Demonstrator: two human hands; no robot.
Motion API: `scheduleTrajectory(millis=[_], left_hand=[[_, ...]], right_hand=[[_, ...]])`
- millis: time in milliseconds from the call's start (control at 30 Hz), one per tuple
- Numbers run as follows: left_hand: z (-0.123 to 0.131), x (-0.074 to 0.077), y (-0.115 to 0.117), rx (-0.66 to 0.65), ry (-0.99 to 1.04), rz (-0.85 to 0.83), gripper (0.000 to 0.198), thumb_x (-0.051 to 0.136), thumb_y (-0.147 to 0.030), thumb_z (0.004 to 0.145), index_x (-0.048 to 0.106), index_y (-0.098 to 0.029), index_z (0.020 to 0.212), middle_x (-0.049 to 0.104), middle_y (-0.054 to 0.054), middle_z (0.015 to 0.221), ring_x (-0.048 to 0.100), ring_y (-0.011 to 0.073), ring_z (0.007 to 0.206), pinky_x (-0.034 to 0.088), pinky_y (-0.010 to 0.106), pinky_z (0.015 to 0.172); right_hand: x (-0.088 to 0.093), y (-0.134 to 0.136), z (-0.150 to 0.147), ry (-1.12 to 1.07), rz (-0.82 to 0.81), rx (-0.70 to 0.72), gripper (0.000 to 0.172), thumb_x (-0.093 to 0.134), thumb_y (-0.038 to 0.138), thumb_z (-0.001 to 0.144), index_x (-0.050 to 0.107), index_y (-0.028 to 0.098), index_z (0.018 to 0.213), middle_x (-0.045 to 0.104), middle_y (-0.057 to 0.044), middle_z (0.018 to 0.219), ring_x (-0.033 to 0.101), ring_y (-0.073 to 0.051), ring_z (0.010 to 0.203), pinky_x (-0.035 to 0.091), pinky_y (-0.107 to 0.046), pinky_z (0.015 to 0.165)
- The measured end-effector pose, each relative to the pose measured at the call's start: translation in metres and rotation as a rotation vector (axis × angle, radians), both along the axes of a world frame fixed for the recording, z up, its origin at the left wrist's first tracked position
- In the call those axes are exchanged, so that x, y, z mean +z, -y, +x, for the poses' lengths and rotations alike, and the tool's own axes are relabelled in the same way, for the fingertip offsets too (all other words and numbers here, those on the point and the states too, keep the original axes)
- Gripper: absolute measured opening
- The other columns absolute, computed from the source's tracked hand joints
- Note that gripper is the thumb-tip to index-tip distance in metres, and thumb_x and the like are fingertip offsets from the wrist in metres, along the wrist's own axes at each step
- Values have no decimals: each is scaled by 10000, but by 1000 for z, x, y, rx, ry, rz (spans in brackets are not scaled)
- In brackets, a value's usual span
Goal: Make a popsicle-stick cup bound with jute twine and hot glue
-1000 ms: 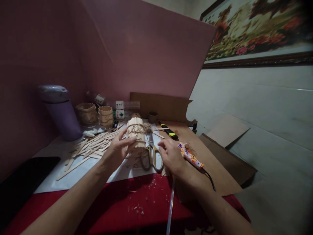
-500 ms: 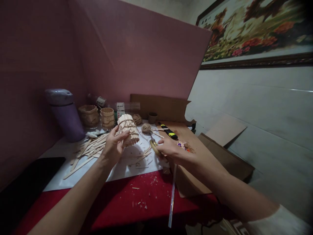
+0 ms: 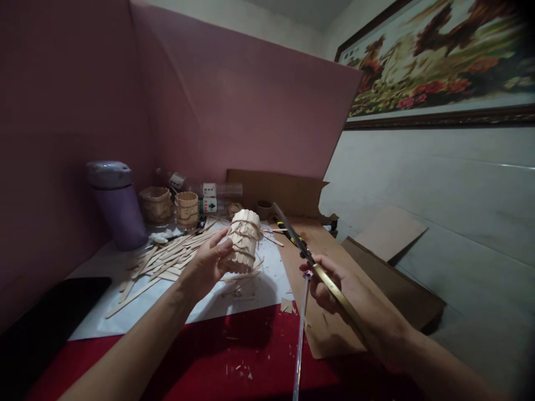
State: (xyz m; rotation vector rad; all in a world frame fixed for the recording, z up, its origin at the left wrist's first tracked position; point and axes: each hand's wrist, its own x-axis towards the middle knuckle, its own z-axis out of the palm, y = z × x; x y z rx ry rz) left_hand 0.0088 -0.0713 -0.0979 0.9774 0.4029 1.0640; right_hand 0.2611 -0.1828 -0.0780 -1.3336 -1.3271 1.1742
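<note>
My left hand (image 3: pixel 204 268) is wrapped around the lower left side of a small craft-stick cup (image 3: pixel 243 240), pale wood with scalloped ends and twine wound round it. The cup is tilted and held above the white paper. In my right hand (image 3: pixel 340 281) is a pair of scissors (image 3: pixel 311 262) with brass-coloured handles. Its blades point up and away, to the right of the cup and apart from it. Below the cup lie loose sticks and twine scraps. A clear glue stick (image 3: pixel 299 345) extends toward me from beneath my right hand.
Many craft sticks (image 3: pixel 163 259) are heaped on white paper (image 3: pixel 100 317) at left. Behind stand a purple bottle (image 3: pixel 115 209) and two stick cups (image 3: pixel 186 210). A black-and-yellow cutter (image 3: pixel 283 225) lies on cardboard (image 3: pixel 326 345). Red cloth (image 3: pixel 200 356) covers the front.
My right hand has lifted the scissors off the work surface, turned them blades-up and moved right. My left hand has carried the cup to the right and slightly lower in the picture.
</note>
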Motion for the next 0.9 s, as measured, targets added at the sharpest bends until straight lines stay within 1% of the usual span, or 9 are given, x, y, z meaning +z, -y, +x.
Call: scheduleTrajectory(millis=[67,200,300,367,467,600,667,800,900], left_hand=[[0,0,2,-55,-3,11,550,811,-296,736,654,-164,1246,712,125,1099,692,224,828,594,315,664],[1,-1,3,-84,-25,4,645,834,-346,711,626,-179,1298,702,132,1137,684,238,850,584,323,644],[1,-2,3,-67,-27,-7,670,844,-346,704,619,-173,1310,690,144,1185,672,217,864,568,293,664],[2,-3,3,-64,-20,-8,673,852,-337,695,621,-174,1306,692,138,1180,670,207,867,558,275,669],[2,-2,3,-50,-19,-25,705,866,-331,676,613,-178,1315,689,132,1191,670,208,893,556,278,694],[2,-2,2,-48,-35,-21,708,869,-358,671,623,-178,1310,685,131,1194,662,210,896,548,281,690],[2,-3,2,-60,-38,-14,700,869,-378,665,638,-181,1296,681,128,1199,657,210,896,540,277,687],[1,-3,2,-74,-69,-13,709,862,-430,656,658,-173,1284,672,139,1208,645,207,873,514,262,665],[1,-3,2,-83,-94,14,681,827,-472,697,667,-167,1285,667,150,1219,637,206,869,499,255,663]], right_hand=[[4,2,4,98,-26,55,480,770,403,748,610,197,1151,517,69,600,381,-76,478,312,-217,451],[15,16,5,271,2,105,562,785,304,738,636,226,1274,579,52,599,527,-124,583,455,-248,584],[12,24,9,213,-119,207,547,745,433,806,619,232,1299,604,30,662,483,-99,532,414,-215,497],[6,27,13,142,-111,270,507,680,550,850,650,205,1220,578,22,690,428,-72,506,352,-189,449],[2,28,21,205,-51,265,450,650,562,885,652,210,1166,559,20,714,459,-84,579,374,-182,497],[13,29,20,459,93,202,411,697,499,853,649,223,1153,612,2,769,532,-132,668,455,-226,595],[21,29,15,622,172,174,379,741,424,812,659,231,1127,648,1,791,553,-146,681,465,-240,613],[25,28,9,889,336,118,195,724,304,809,686,227,984,666,8,751,564,-151,655,458,-251,613],[21,25,10,990,447,101,204,711,296,822,683,220,1010,662,10,724,570,-150,624,451,-251,590]])
